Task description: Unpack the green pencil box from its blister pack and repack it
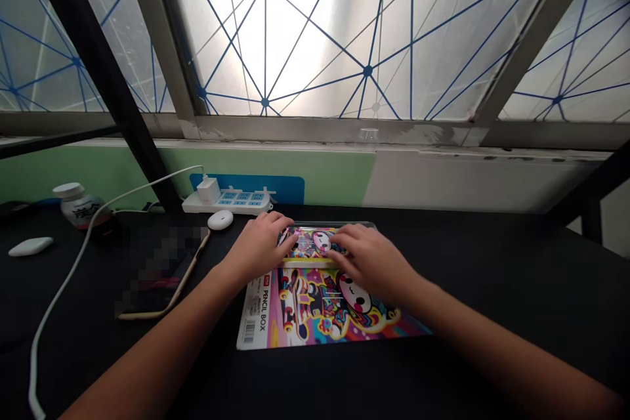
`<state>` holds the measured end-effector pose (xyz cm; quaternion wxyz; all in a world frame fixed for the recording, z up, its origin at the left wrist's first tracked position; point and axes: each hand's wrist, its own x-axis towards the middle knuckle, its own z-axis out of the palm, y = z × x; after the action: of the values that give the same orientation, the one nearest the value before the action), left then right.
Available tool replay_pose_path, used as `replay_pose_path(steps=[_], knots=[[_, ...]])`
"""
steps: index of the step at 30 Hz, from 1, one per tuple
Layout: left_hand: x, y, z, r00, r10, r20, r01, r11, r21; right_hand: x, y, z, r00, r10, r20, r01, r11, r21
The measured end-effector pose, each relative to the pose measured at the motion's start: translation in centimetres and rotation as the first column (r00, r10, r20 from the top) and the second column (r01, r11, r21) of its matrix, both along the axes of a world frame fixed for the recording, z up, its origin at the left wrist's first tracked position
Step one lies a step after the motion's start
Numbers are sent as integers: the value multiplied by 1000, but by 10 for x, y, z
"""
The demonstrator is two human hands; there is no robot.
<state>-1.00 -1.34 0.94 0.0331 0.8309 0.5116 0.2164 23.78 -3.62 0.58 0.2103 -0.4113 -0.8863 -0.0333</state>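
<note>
A colourful pencil box (313, 241) with a cartoon print lies on the black table (492, 289), just beyond its printed card sleeve (315, 312) marked "PENCIL BOX". My left hand (260, 244) rests on the box's left end, fingers curled over its edge. My right hand (370, 257) covers the box's right end, fingers bent down onto the lid. Both hands press or grip the box; the middle of the lid shows between them.
A phone (162, 272) lies at the left, partly blurred. Behind it are a white power strip (229, 200) with a charger and cable (63, 282), a white mouse (220, 219), a small bottle (79, 207) and a white case (30, 246). A window wall stands behind.
</note>
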Motion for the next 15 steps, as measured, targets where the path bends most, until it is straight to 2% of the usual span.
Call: replay_pose_path(steps=[2,4,7,11,15], knots=[[0,1,-3,998,-10,-57,11,1000,3,17,19,2,994,-98,46,101,993,-56],[2,1,-6,995,0,-100,1,1000,7,29,32,4,990,-129,55,135,981,-140],[4,0,-7,992,20,-124,-20,1000,3,36,43,9,993,-109,54,119,955,-273],[6,-1,-5,991,22,-131,-23,1000,-2,39,54,16,995,-56,82,87,889,-449],[7,-2,-4,990,37,-133,-38,999,0,39,64,19,991,-49,125,100,888,-449]])
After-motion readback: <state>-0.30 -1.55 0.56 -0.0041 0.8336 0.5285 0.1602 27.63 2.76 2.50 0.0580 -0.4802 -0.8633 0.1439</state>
